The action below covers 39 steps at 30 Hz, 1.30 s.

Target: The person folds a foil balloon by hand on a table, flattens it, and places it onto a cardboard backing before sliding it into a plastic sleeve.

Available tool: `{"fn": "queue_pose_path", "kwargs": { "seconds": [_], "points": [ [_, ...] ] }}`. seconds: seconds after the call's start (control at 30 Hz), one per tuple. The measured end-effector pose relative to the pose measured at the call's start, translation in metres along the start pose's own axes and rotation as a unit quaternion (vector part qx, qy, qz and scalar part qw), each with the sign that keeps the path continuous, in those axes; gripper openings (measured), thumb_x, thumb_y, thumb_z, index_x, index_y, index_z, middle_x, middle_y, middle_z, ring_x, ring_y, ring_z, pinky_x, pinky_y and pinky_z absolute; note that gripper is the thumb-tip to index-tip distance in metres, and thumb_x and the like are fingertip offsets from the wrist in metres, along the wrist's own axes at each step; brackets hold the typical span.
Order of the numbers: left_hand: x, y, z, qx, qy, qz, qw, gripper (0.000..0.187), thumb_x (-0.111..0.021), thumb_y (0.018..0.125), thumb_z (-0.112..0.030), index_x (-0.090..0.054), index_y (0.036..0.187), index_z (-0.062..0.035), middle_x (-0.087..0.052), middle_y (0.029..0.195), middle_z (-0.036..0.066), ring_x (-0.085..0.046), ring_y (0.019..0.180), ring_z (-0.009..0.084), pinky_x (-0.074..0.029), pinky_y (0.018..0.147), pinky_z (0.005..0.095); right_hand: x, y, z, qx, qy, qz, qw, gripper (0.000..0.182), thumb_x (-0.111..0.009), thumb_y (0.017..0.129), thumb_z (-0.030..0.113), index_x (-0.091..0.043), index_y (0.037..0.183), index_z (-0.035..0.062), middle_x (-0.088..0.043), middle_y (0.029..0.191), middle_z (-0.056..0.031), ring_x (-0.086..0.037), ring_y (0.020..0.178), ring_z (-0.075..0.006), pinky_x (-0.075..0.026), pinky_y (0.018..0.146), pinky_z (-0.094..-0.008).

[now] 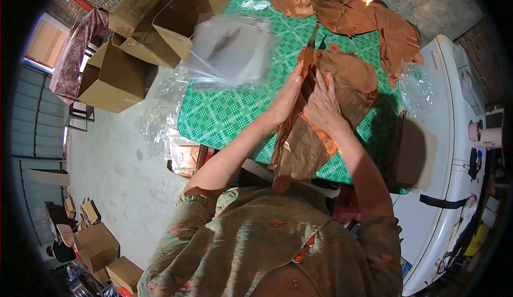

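Observation:
A copper-coloured, shiny, crinkled foil piece (304, 152) lies lengthwise in front of me, from the table toward my lap. My left hand (287, 100) is edge-on along its left side, fingers stretched out against a raised fold; its thumb is hard to see. Flat on the foil just right of that fold, my right hand (322, 103) has its fingers extended and slightly apart. Dark narrow strips stick out of the foil's far end. A wider part of the foil (352, 78) spreads out to the right of my right hand.
More copper foil pieces (347, 13) lie at the table's far side. Clear plastic bags (232, 51) are stacked on the green checked tablecloth (224, 118). Open cardboard boxes (115, 78) stand at the left. A white fridge (446, 136) borders the right side, near a cardboard piece (414, 155).

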<state>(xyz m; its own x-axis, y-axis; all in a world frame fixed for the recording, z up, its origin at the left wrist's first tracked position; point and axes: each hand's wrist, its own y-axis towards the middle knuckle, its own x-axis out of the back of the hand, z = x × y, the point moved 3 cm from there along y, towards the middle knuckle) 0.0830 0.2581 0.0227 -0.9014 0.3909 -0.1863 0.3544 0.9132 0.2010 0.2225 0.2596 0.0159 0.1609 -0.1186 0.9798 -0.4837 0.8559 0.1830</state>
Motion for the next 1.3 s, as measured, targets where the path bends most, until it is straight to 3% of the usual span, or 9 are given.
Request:
{"fn": "queue_pose_path", "kwargs": {
  "seconds": [0.07,0.17,0.27,0.3,0.4,0.5,0.6,1.0,1.3],
  "points": [
    [0.005,0.005,0.003,-0.01,0.043,-0.026,0.999,0.076,-0.03,0.115,-0.053,-0.014,0.17,-0.0023,-0.021,0.175,0.016,-0.02,0.162,0.0276,-0.014,0.133,0.0412,0.005,0.001,0.001,-0.011,-0.046,0.059,0.997,0.073,-0.057,0.093,0.027,-0.041,0.156,-0.0067,-0.044,0.162,-0.025,-0.025,0.158,-0.0406,-0.01,0.13,-0.0624],
    [0.019,0.008,-0.01,0.019,0.163,-0.049,0.985,0.068,-0.031,0.117,-0.047,-0.031,0.163,0.0027,-0.04,0.165,0.017,-0.039,0.153,0.0291,-0.027,0.129,0.0414,-0.002,0.0,0.0,0.004,0.026,-0.026,0.999,0.067,-0.058,0.09,0.026,-0.053,0.145,-0.0114,-0.043,0.161,-0.0276,-0.026,0.157,-0.0411,-0.009,0.13,-0.0619],
    [0.03,0.014,-0.002,0.042,0.016,-0.116,0.992,0.062,-0.034,0.117,-0.043,-0.043,0.154,0.0058,-0.052,0.153,0.015,-0.052,0.14,0.0275,-0.039,0.122,0.0402,-0.005,-0.001,-0.001,0.02,0.049,-0.077,0.996,0.062,-0.058,0.089,0.026,-0.062,0.136,-0.0145,-0.042,0.162,-0.0294,-0.028,0.156,-0.0417,-0.008,0.13,-0.0618],
    [0.036,0.019,0.007,0.007,0.021,-0.144,0.989,0.043,-0.043,0.112,-0.023,-0.053,0.143,0.0052,-0.062,0.141,0.018,-0.062,0.128,0.0322,-0.049,0.111,0.0393,-0.005,-0.001,-0.001,0.022,0.036,-0.074,0.996,0.061,-0.058,0.089,0.026,-0.063,0.134,-0.0151,-0.042,0.162,-0.0297,-0.029,0.156,-0.0419,-0.008,0.13,-0.0618],
    [0.03,0.016,-0.021,-0.029,0.42,-0.106,0.901,0.037,-0.055,0.101,-0.007,-0.059,0.136,0.0032,-0.067,0.129,0.021,-0.065,0.12,0.0397,-0.051,0.109,0.0424,0.02,0.004,0.009,-0.04,-0.067,0.183,0.98,0.068,-0.056,0.09,0.026,-0.054,0.144,-0.0162,-0.039,0.164,-0.0294,-0.031,0.155,-0.0426,-0.007,0.13,-0.0618],
    [0.021,0.011,-0.019,-0.174,0.483,-0.1,0.852,0.041,-0.061,0.091,-0.001,-0.062,0.132,0.0013,-0.07,0.125,0.023,-0.064,0.121,0.0441,-0.052,0.108,0.0457,0.012,0.003,0.006,-0.032,-0.059,0.17,0.983,0.071,-0.054,0.091,0.025,-0.047,0.148,-0.0165,-0.038,0.165,-0.0283,-0.028,0.156,-0.0425,-0.006,0.131,-0.0618],
    [0.015,0.01,-0.007,-0.177,0.521,-0.114,0.827,0.044,-0.061,0.09,-0.002,-0.062,0.133,0.0005,-0.07,0.127,0.023,-0.062,0.128,0.0429,-0.051,0.109,0.0469,0.005,-0.001,0.002,-0.015,-0.001,0.033,0.999,0.066,-0.053,0.092,0.025,-0.054,0.141,-0.019,-0.036,0.166,-0.0286,-0.024,0.158,-0.04,-0.006,0.131,-0.0612],
    [0.022,0.005,0.003,-0.232,0.528,-0.03,0.816,0.051,-0.063,0.09,-0.01,-0.06,0.14,0.0004,-0.065,0.137,0.022,-0.057,0.132,0.0431,-0.047,0.113,0.0479,0.002,-0.002,-0.004,-0.009,0.074,-0.035,0.997,0.072,-0.047,0.102,0.03,-0.031,0.16,-0.0099,-0.028,0.171,-0.0231,-0.019,0.162,-0.0367,-0.01,0.131,-0.0572],
    [0.019,0.003,0.0,-0.279,0.54,-0.043,0.793,0.05,-0.061,0.089,-0.013,-0.062,0.138,-0.0004,-0.065,0.137,0.021,-0.06,0.123,0.0414,-0.048,0.107,0.0492,0.002,-0.002,-0.007,0.002,0.086,-0.05,0.995,0.072,-0.052,0.099,0.022,-0.031,0.16,-0.0094,-0.028,0.171,-0.0245,-0.019,0.161,-0.0393,-0.01,0.132,-0.0557]
  ]
}}
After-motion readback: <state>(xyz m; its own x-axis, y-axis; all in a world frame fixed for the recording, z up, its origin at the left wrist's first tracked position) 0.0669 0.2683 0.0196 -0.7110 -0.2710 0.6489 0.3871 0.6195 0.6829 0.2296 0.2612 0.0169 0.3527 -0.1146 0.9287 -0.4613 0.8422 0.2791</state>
